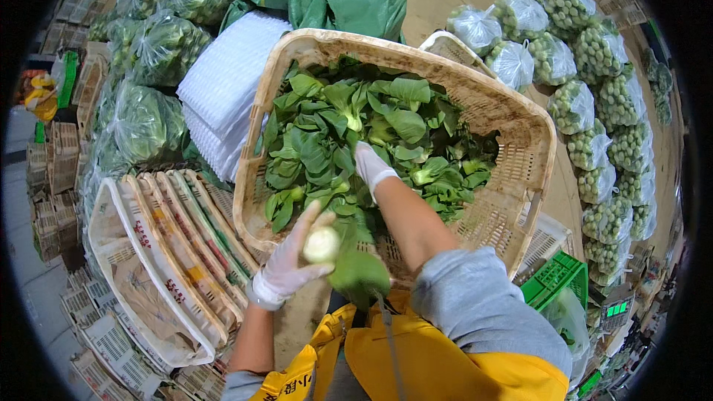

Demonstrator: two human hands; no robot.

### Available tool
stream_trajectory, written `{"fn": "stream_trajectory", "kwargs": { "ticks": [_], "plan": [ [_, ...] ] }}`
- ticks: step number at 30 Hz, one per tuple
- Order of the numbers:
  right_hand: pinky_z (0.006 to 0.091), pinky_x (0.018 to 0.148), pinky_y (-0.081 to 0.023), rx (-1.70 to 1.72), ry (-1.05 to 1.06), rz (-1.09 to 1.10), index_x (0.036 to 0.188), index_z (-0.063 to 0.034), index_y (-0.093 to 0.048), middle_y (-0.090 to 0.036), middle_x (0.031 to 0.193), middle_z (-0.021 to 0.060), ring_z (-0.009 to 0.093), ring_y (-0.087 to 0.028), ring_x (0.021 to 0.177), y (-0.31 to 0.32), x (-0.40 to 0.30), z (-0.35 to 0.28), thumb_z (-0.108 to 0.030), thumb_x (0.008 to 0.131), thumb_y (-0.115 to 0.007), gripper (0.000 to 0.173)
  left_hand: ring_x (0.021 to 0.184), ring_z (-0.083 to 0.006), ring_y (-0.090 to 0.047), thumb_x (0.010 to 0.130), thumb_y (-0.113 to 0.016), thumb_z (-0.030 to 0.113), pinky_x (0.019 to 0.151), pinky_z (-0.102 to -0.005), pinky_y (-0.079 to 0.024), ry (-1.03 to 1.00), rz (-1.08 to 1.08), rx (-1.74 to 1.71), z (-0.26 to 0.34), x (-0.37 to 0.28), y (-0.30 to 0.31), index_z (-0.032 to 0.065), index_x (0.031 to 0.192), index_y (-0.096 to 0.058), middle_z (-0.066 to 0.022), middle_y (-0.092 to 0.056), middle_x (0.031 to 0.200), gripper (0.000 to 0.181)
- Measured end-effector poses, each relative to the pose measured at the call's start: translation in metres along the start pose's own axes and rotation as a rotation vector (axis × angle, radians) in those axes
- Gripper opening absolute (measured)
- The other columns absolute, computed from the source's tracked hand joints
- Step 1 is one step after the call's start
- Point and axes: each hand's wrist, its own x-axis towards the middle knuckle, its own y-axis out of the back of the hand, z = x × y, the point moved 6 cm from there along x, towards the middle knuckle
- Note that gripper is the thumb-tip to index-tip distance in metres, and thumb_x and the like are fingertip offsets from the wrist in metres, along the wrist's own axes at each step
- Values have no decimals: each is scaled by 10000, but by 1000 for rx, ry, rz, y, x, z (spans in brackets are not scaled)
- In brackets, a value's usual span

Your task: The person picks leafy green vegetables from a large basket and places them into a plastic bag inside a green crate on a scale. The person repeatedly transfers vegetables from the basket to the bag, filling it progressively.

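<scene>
A large, dirt-stained beige plastic basket (501, 103) stands tilted before me, holding a heap of leafy bok choy (312, 147). My left hand (284, 273), in a thin whitish glove, grips a single bok choy (321, 245) near the basket's front rim. Its pale cut base faces up towards me, while its blurred leaves hang towards my yellow apron (412, 340). My right hand (372, 167), gloved the same way, reaches into the middle of the heap. Leaves hide its fingertips, so its grip cannot be made out.
Nested plastic crates (142, 256) lean at the left. White textured sheets (228, 78) and a green woven sack (362, 3) touch the basket's surroundings. Bagged greens (145, 122) are piled left; bagged round green vegetables (601, 100) line the right, near a green crate (551, 278) and digital scale (617, 312).
</scene>
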Motion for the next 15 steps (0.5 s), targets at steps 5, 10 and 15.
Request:
{"fn": "stream_trajectory", "kwargs": {
  "ticks": [5,10,15],
  "plan": [
    [391,488,-545,206,-200,-30,940,-75,-579,-600,739,77,203,-548,557,-38,-21,16,-540,892,-498,474,1089,-260,-580,603,-860,395,899,-368,-499,-69,61,-718,-20,-46,0,21,1450,-225,-192,-561,1235,1123],
    [470,602,-496,225,-298,-14,966,-120,-561,-577,820,26,200,-553,720,-72,-24,14,-646,785,-574,557,1124,-308,-561,603,-742,639,955,-447,-468,143,-50,-1142,-45,-60,-41,-84,1362,-328,-231,-570,1194,1127],
    [473,755,-532,-12,-175,127,1021,-125,-599,-639,979,76,240,-630,843,-54,-13,9,-520,778,-673,470,1057,-329,-592,694,-746,521,922,-467,-485,-153,-98,-1077,-11,-54,-37,-67,1333,-363,-233,-615,1070,950]
  ]
}}
